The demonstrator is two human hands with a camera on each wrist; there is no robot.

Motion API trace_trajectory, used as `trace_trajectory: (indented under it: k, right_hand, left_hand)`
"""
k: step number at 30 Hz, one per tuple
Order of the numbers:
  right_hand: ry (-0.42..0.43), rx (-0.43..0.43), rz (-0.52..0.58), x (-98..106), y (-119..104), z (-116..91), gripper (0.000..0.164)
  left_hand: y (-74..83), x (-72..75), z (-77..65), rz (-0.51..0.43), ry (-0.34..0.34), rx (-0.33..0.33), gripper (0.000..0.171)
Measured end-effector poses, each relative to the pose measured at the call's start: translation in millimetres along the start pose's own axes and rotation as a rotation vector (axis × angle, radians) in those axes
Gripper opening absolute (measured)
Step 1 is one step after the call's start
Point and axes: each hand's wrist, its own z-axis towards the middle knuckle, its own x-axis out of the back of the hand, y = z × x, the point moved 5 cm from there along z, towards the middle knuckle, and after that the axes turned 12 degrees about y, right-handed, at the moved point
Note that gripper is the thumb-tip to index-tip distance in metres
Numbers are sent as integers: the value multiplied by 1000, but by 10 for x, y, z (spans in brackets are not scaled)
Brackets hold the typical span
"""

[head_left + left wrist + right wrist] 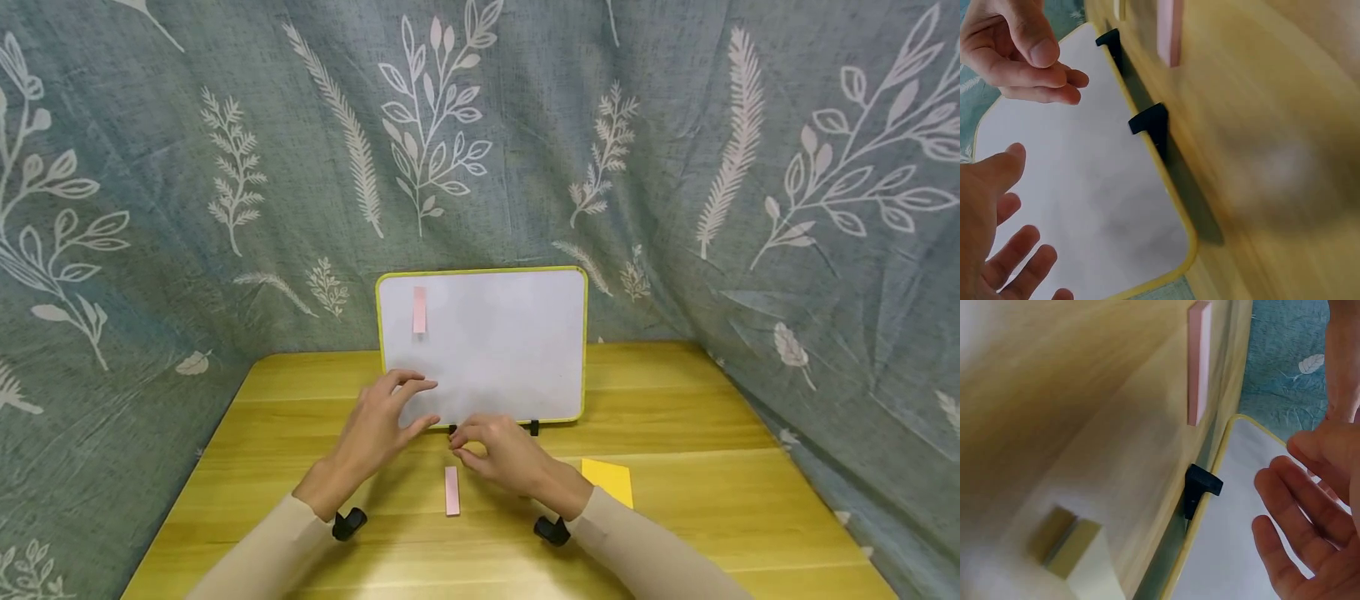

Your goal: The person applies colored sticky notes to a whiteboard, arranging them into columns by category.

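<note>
A whiteboard [502, 350] with a yellow frame stands upright on black feet at the back of the table. One pink sticky strip [419, 310] is on its upper left. My left hand [378, 425] is raised before the board's lower left corner, thumb and fingers spread with nothing between them. Beside it, my right hand [498, 450] hovers near the bottom edge of the board. Its fingers are loosely bent, and the left wrist view shows no object at its fingertips. Below and between both hands, a thin pad of pink sticky strips [452, 492] lies on the table.
A yellow sticky-note pad [609, 479] lies right of the pink pad, partly hidden by the right forearm. Two black board feet [1150, 122] jut out at the frame's bottom edge. Patterned grey-green cloth [525, 167] hangs around the wooden table [660, 400].
</note>
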Motion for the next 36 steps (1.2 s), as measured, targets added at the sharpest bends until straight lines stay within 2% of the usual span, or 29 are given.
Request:
trace_trajectory:
  k: [8,20,27,36]
  right_hand:
    - [-159,-70,-24,-78,28,-107,15]
    - [-266,-47,-13,-163,11,-278,29]
    - [-289,-4,-25,-204,-26,-328,29]
    - [-302,2,-27,-210,-33,-346,30]
  left_hand:
    - [33,-69,-179,-17,-73,-47,46]
    - [50,-259,-420,-26,-302,-4,43]
    - [42,-315,-533,-23,-390,-5,42]
    - [54,-338,-600,-52,-436,-13,39]
